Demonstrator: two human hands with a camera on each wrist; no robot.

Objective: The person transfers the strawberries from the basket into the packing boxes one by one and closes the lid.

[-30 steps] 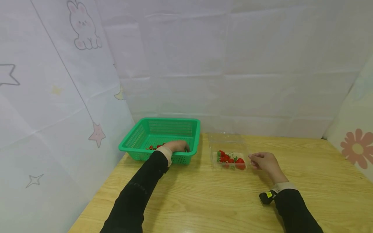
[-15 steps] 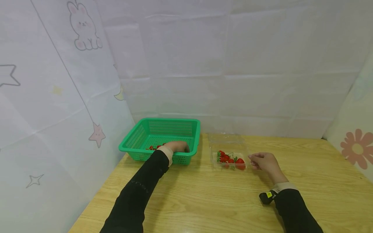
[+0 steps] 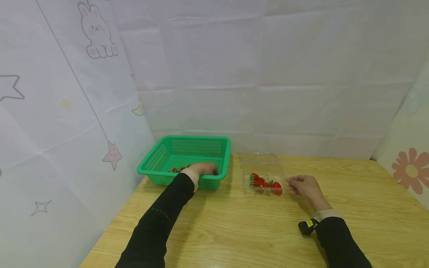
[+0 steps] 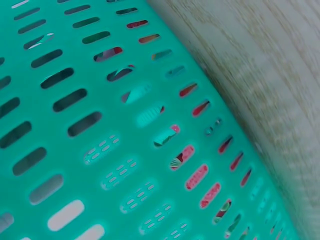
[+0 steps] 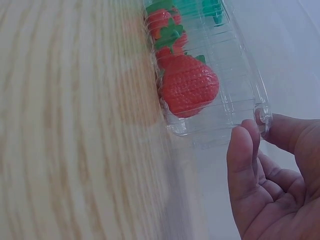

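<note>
While our right hand pinches a clear plastic box at one o'clock, red strawberries already lie inside; red fruits remain in the green plastic basket at eleven, where we cannot tell our left hand's grip.

Green basket, plastic, slotted, upright at tabletop's back left corner; red fruit inside near front wall. Left hand inside over front rim, fingers hidden. Clear box right of basket, near back edge, lid open toward that edge. Holds small red fruits on left, big strawberry at right end. Right hand pinches box's right end.
</note>
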